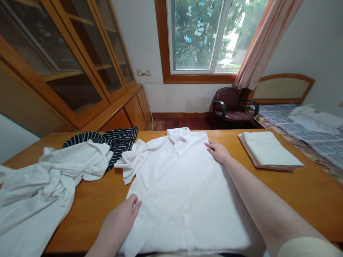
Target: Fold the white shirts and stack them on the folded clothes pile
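A white button-up shirt (182, 185) lies spread flat, front up, on the wooden table (308, 192), its collar toward the far edge. My right hand (218, 151) rests flat on the shirt's right shoulder, fingers stretched out. My left hand (122, 217) lies on the shirt's left edge near the front of the table, fingers together and flat against the cloth. The shirt's left sleeve (132, 159) is bunched up beside the body.
A heap of white garments (45, 182) covers the table's left end, with a black striped garment (115, 139) behind it. A folded white stack (268, 150) sits at right. Beyond stand a chair (230, 103), a bed (308, 125) and glass-door cabinets (66, 60).
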Demonstrator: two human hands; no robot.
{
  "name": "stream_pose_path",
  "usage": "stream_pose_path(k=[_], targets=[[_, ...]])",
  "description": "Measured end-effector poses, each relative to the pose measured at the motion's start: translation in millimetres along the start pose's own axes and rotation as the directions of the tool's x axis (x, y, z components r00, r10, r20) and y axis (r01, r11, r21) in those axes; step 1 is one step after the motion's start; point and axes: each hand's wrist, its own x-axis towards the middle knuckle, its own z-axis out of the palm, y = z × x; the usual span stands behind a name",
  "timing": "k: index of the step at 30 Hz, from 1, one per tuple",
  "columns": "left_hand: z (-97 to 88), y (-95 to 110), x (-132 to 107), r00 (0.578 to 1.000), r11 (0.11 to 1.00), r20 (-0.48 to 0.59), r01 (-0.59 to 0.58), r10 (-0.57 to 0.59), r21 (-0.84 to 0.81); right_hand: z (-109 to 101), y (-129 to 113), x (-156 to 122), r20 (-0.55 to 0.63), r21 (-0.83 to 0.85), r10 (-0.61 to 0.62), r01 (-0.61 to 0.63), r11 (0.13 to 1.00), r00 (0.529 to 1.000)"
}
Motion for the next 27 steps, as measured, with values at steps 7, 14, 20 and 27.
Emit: stream_pose_path(k=[7, 14, 20, 27], targets=[[-5.8, 0, 22, 0.961, 0.969, -0.184, -0.229, 0.209, -0.094, 3, 12, 6, -0.032, 0.236, 0.03, -0.022, 0.971, 0.999], [-11.8, 36, 62, 0.918, 0.918, 0.032, -0.396, 0.396, -0.012, 7, -30, 12, -0.085, -0.085, 0.022, -0.029, 0.996, 0.996], [0.8, 78, 100, 0.834, 0.836, 0.071, -0.548, 0.547, -0.012, 25, -61, 6, 0.026, -0.157, -0.021, 0.025, 0.987, 0.999], [18.3, 78, 114, 0.81, 0.809, 0.021, -0.587, 0.586, 0.032, 13, -29, -19, 0.052, -0.105, -0.014, 0.019, 0.994, 0.999]])
